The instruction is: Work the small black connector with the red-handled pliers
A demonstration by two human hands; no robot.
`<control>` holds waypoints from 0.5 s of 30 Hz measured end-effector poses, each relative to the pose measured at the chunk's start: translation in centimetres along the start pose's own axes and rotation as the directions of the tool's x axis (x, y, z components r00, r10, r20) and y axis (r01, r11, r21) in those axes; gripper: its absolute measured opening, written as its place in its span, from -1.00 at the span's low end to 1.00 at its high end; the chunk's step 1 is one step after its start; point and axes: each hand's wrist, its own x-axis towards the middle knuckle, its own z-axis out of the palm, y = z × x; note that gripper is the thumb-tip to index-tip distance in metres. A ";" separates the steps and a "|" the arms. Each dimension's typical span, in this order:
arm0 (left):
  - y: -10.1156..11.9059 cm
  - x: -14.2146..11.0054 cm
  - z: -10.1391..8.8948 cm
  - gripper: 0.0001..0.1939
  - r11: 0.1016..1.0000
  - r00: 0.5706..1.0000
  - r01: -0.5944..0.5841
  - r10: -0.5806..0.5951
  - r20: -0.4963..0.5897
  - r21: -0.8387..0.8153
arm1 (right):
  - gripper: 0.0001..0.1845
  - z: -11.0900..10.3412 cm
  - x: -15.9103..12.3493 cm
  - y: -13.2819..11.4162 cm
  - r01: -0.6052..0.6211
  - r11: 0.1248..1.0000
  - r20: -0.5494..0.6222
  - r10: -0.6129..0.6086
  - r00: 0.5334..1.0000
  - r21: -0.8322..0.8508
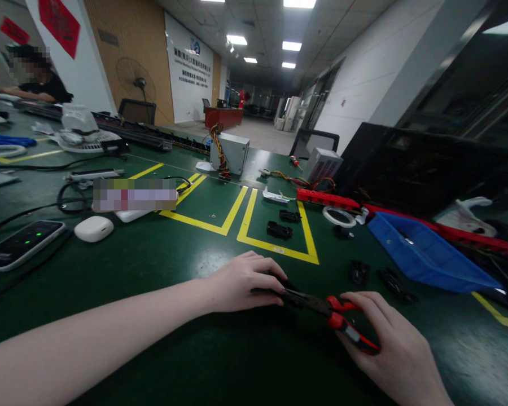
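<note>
My right hand [400, 341] is closed around the handles of red-handled pliers [319, 305], whose dark jaws point left. The handles are spread apart. My left hand [248, 282] pinches a small black part [284, 286] at the jaw tips. Fingers and jaws cover much of that part, so its full shape is hidden. Beyond my hands, two black pieces [279, 230] lie inside a yellow taped outline [275, 250]. More black pieces [359, 272] rest to the right, near my right hand.
A blue tray [432, 254] stands at the right beside a red strip [328, 199]. Farther back are a metal power supply [236, 155] with wires and a white tape ring [338, 216]. On the left lie a white case [93, 229], a black-faced device [23, 245] and cables.
</note>
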 end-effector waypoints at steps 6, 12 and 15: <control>0.4 0.1 -0.2 -0.85 0.998 1.000 -0.003 0.004 0.027 -0.069 | -0.57 -0.2 0.0 0.5 0.046 0.997 -0.048 -0.050 0.998 -0.067; 0.5 0.2 -0.4 -0.86 0.994 1.000 0.008 -0.005 0.031 -0.108 | -0.57 -0.2 0.0 0.7 0.062 0.995 -0.049 -0.066 0.997 -0.082; 0.5 0.1 -0.4 -0.86 0.990 0.999 0.014 -0.010 0.033 -0.142 | -0.59 -0.2 0.0 0.5 0.060 0.997 -0.028 -0.062 0.998 -0.051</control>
